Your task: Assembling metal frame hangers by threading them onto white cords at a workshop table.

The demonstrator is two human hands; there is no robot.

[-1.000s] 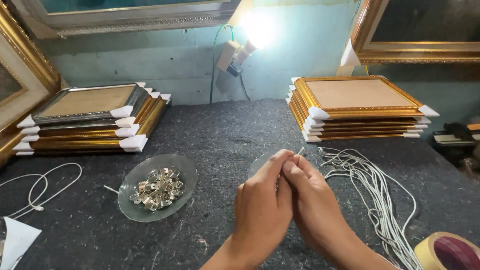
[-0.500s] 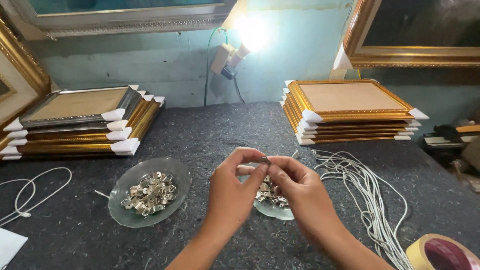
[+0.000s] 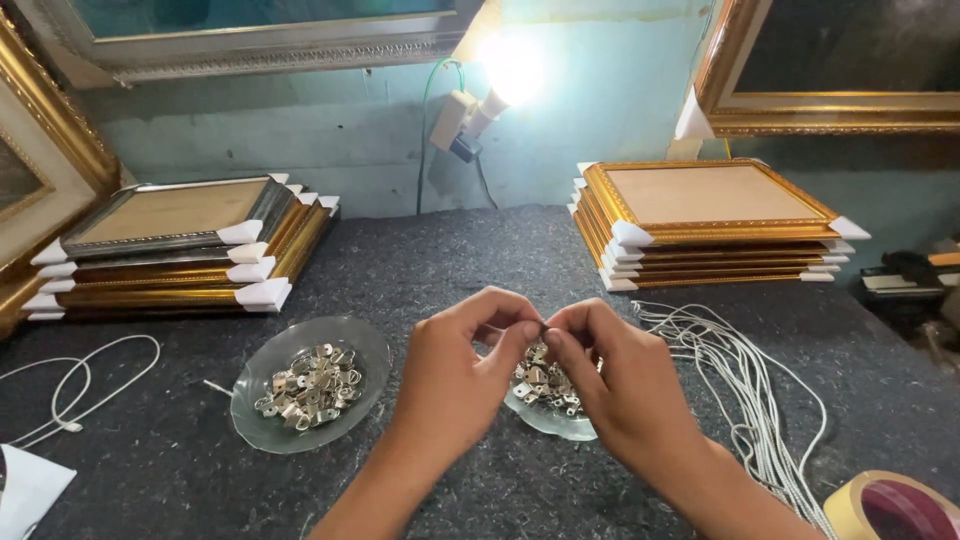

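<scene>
The surface [image 3: 480, 260] is dark grey, felt-like cloth with small pale specks. On the clear, faintly green round glass dish [image 3: 252, 415] lie silver metal hangers [image 3: 310, 380]; a second heap of silver metal pieces [image 3: 545, 385] shines between the hands. The stack of rectangular wooden frames on the right [image 3: 700, 225] is gold with brown backs and white paper corners. The stack on the left [image 3: 170, 245] is gold too, but its top frame is silver-grey. The bundle of thin cords [image 3: 745, 385] is white. The wall [image 3: 330, 130] is pale turquoise. The tape roll [image 3: 850, 505] is beige with a dark red core.

Left hand [image 3: 455, 375] & right hand [image 3: 615, 385] pinch a small metal piece [image 3: 543, 327] w/ fingers [image 3: 520, 335], above glass dish [image 3: 560, 420] on desk [image 3: 450, 260].
</scene>
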